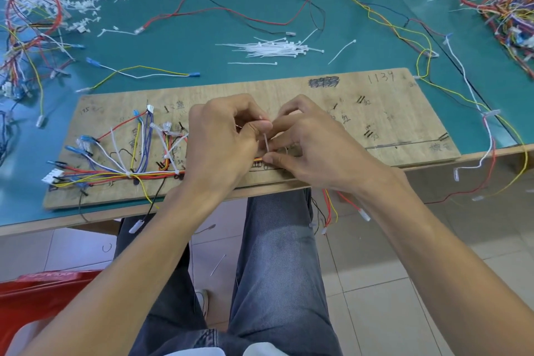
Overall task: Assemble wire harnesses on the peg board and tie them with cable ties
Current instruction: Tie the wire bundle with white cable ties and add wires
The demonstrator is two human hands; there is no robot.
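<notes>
Item: thin white plastic cable tie (266, 144), at near edge, mid-length of flat plywood peg board (318, 87). Strip stands crosswise to multicoloured wire bundle (156, 173), which runs along that edge. Left hand (222, 141) and right hand (312, 143) both pinch tie, equally near (loop hidden).

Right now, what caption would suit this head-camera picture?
Left hand and right hand pinch a white cable tie at the wire bundle on the peg board.
</notes>
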